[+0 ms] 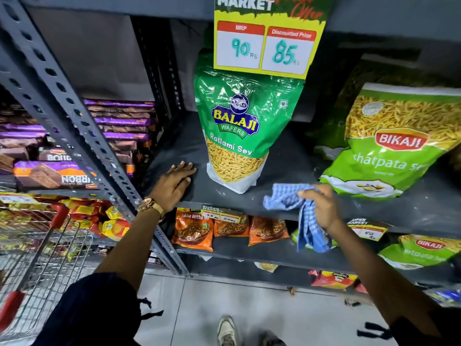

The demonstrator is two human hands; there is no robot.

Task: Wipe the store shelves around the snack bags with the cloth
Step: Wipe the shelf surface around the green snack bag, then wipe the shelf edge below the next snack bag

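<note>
I see the blue checked cloth at the front edge of the dark grey shelf, a bit right of the middle. One part of it lies bunched on the shelf surface, and the rest hangs down over the edge, in front of the shelf below. The right hand is closed around the cloth and grips it at the edge of the shelf.

The left hand holds nothing. It lies flat on the same shelf with the fingers stretched out, near the slotted metal post, and a gold watch is on its wrist.

Between the 2 hands, a little further back, a green Balaji bag stands upright. It is just beside the left fingertips, but I cannot tell if they touch. To the right, a light green Bikaji bag leans on the shelf, near the cloth.

Above the Balaji bag hangs a yellow price sign with the numbers 90 and 85.

On the lower shelf I see 3 orange packets in a row. At the far left, a shopping cart with red corners stands on the floor.
</note>
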